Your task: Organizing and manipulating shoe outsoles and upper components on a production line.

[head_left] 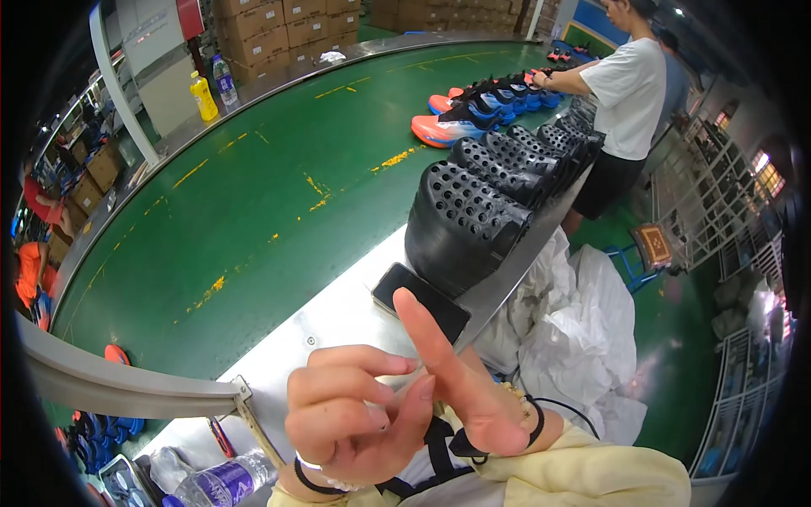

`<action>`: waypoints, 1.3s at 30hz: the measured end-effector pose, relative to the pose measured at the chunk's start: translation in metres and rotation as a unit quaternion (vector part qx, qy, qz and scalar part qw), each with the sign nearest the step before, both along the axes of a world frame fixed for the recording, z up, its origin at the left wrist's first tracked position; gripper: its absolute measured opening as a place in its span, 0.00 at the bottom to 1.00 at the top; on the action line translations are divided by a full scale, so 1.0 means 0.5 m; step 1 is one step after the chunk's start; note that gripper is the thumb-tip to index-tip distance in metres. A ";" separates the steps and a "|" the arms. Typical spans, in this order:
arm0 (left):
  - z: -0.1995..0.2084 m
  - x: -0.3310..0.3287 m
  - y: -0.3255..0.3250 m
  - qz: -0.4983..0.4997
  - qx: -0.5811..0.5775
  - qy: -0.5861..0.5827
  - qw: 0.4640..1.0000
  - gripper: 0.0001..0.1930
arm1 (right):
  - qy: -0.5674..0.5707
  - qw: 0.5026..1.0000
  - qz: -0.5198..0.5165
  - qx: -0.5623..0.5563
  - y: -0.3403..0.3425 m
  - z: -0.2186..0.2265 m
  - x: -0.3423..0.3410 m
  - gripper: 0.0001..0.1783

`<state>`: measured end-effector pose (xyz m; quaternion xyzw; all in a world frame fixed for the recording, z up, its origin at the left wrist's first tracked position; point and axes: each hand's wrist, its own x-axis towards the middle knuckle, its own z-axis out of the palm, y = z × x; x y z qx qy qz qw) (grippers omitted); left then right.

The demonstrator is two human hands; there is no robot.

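Note:
My left hand (351, 414) is in front of my body with its fingers curled in. Its thumb and index fingertip come close together beside my right hand; what they hold, if anything, I cannot make out. My right hand (456, 380) is raised, one finger stretched upward, its other fingers mostly hidden. No object shows in it. Behind that finger a dark phone (422, 302) lies on the metal table edge (291, 325). Just past the phone stands a black perforated shoe-shaped cover (465, 220), first in a row of similar ones (511, 165).
A green conveyor belt (253, 203) curves round, carrying orange and blue sports shoes (456, 122). A co-worker (625, 84) stands at the far right. White plastic sacks (566, 321) lie right. A metal guard rail (135, 372) and a water bottle (224, 482) are at lower left.

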<state>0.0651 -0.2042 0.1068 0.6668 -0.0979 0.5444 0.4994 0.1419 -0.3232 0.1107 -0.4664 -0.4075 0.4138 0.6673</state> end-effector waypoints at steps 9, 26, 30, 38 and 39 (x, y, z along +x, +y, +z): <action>0.003 -0.005 0.002 0.038 0.111 0.023 0.993 0.23 | -0.244 0.966 -0.076 0.034 -0.003 -0.017 0.014 0.82; 0.008 -0.019 -0.004 0.050 0.083 0.035 0.995 0.25 | -0.389 0.914 -0.112 0.037 0.000 -0.022 0.017 0.83; 0.012 -0.019 0.011 -0.003 0.075 0.064 0.995 0.23 | -0.396 0.912 -0.102 0.033 0.002 -0.022 0.024 0.83; 0.014 -0.009 0.008 -0.066 -0.081 0.078 0.991 0.18 | -0.025 0.999 0.028 0.008 -0.004 0.015 -0.004 0.83; 0.020 -0.020 0.015 -0.074 -0.084 0.111 0.988 0.16 | 0.068 0.995 0.057 -0.036 -0.005 0.023 -0.014 0.83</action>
